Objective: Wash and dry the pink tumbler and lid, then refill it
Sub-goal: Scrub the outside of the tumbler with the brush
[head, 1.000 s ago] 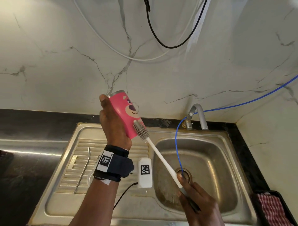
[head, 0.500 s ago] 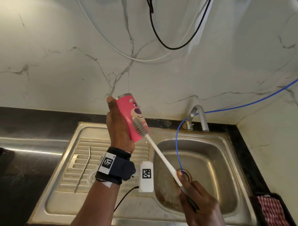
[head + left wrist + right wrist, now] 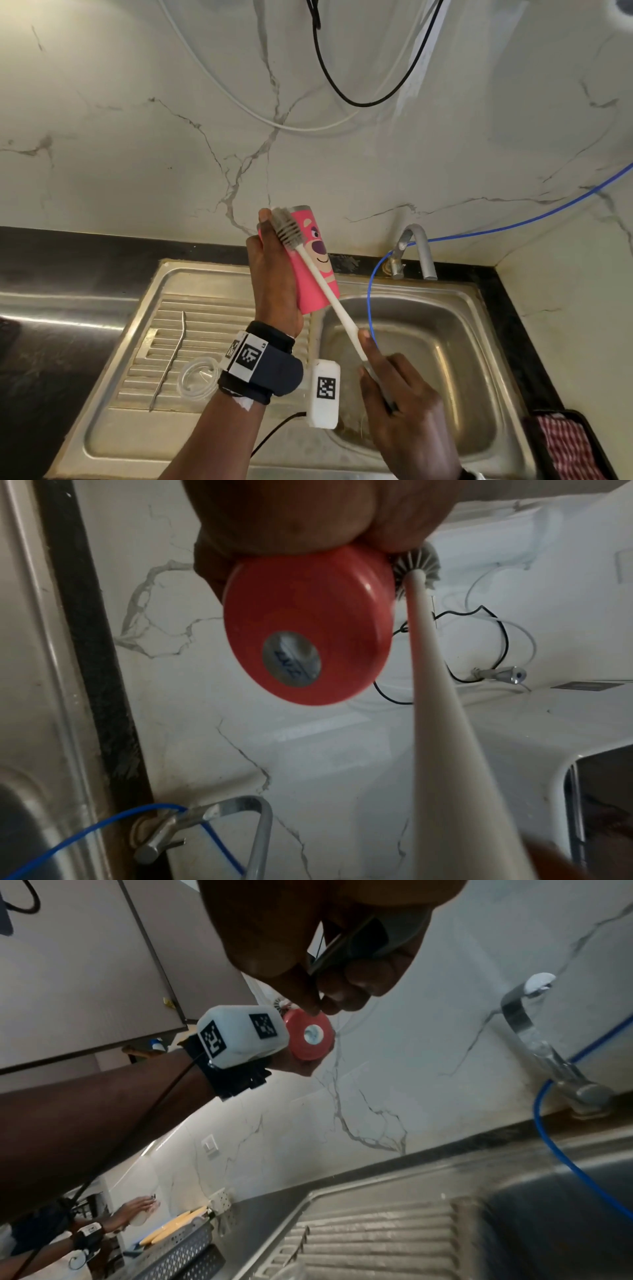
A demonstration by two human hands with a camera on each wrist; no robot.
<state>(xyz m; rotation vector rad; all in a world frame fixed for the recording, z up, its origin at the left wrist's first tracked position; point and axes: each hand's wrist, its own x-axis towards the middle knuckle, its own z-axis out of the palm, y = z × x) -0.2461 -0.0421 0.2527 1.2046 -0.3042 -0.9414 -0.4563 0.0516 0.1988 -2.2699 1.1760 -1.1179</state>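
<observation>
pink bear-print tumbler (image 3: 310,260), white brush (image 3: 329,291), seemingly red-checked cloth (image 3: 568,445)

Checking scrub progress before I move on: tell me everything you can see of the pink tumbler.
The pink tumbler is a smooth cylinder with a cartoon bear face, a bare metal rim and a round sticker on its base. No lid is on it. The left hand grips it, tilted, above the sink edge; the bottle brush lies against its outer wall near the rim.
</observation>
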